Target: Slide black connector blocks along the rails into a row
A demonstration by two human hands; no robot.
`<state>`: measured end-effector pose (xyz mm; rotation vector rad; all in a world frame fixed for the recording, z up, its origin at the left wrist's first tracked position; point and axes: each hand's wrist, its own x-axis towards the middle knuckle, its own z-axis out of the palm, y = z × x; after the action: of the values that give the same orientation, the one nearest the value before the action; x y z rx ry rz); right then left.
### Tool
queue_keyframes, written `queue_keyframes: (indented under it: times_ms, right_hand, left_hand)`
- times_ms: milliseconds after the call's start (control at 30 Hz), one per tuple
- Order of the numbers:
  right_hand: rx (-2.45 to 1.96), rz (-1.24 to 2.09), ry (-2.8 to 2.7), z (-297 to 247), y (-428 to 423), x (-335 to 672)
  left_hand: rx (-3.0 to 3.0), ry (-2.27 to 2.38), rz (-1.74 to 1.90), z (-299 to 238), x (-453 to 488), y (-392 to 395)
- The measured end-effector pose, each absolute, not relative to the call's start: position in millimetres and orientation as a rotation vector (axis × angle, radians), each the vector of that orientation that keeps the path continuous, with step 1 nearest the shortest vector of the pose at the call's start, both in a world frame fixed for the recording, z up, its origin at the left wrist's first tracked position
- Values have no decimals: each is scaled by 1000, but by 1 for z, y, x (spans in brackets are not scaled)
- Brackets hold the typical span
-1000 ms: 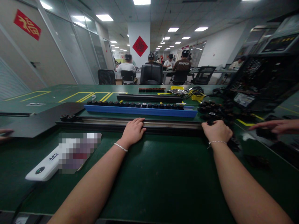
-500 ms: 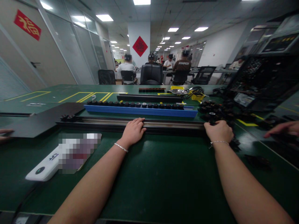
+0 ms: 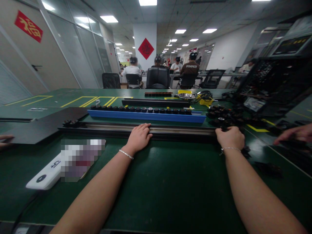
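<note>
A long black rail (image 3: 175, 130) with a pale metallic channel lies crosswise on the green table. My left hand (image 3: 139, 138) rests over its middle, fingers curled across the top and thumb along the near side. At the rail's right end, my right hand (image 3: 230, 138) is closed, thumb and fingers bent together; whatever is inside them is hidden. A couple of small black parts (image 3: 70, 123) sit at the rail's left end. Just beyond it, a blue rail (image 3: 146, 115) carries a row of small black parts (image 3: 136, 110).
A heap of black parts (image 3: 224, 113) lies beyond my right hand. A white power bank (image 3: 45, 177) with a cable is at left, near a dark flat panel (image 3: 48, 125). Another person's hand (image 3: 292, 135) is at right; another (image 3: 6, 141) touches the panel. A metal bowl (image 3: 186, 96) stands farther back.
My right hand has shifted slightly to the right, uncovering a little more of the rail's end. My left hand and the rail stay in place.
</note>
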<state>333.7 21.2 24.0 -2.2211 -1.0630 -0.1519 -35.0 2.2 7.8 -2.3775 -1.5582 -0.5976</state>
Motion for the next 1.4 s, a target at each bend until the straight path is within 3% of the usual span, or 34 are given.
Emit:
queue_keyframes:
  times_ms: [1400]
  right_hand:
    - [-2281,-83,-923,28,20,349]
  left_hand:
    - [-2389,-1572,-582,11,-35,0]
